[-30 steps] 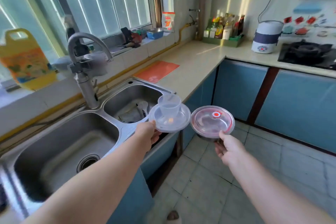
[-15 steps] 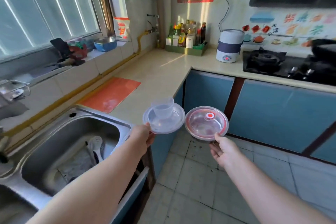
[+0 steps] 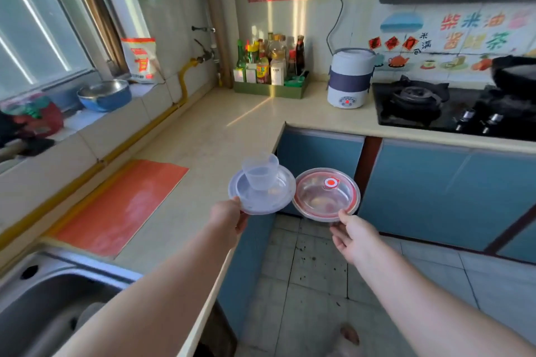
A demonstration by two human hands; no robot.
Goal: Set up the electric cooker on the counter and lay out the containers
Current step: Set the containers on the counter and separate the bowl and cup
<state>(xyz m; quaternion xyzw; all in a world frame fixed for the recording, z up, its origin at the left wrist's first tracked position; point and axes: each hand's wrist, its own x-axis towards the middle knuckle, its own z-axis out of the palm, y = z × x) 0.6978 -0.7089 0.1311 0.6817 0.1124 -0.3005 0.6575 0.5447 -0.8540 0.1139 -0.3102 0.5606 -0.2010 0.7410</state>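
Near the desk (image 3: 220, 130) corner my left grip (image 3: 229, 216) pinches a lid (image 3: 262, 197) level — a cup (image 3: 259, 172) rides it — and my right grip (image 3: 355, 238) clasps the bowl (image 3: 326, 197) by its rim.

One wide-angle view looks from head height, tilted forward and down along both forearms. It faces the inner corner of the cream L-shaped counter (image 3: 203, 130), the white-and-navy cylindrical electric cooker (image 3: 349, 78) far ahead. Mid-frame, near the lens, the left hand (image 3: 229, 216) pinches a clear round plastic lid (image 3: 278, 201) and the right hand (image 3: 355, 236) holds a red-rimmed lidded bowl (image 3: 317, 200).
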